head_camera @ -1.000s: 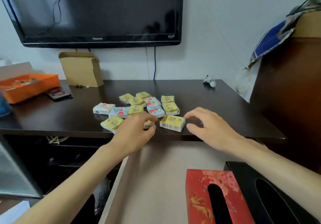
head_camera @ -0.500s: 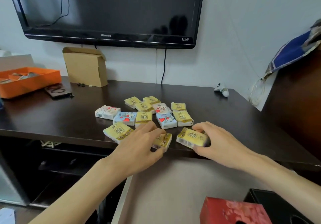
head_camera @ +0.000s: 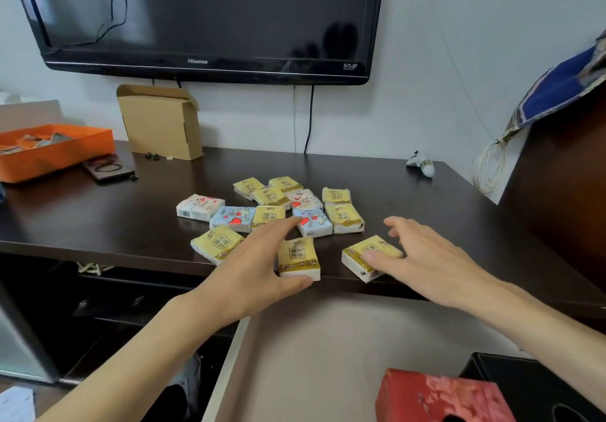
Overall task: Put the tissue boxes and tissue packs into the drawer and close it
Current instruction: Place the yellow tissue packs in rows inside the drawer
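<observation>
2 yellow tissue packs at table edge, between hands.

We count eight yellow tissue packs, four white or blue heart-print packs, two tissue boxes, one orange tray, one cardboard box.

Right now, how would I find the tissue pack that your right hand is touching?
Start at the dark table under the TV and go to its front edge, right of the pile. The yellow tissue pack under the right hand lies alone and turned slantwise, its corner jutting past the edge.
</observation>
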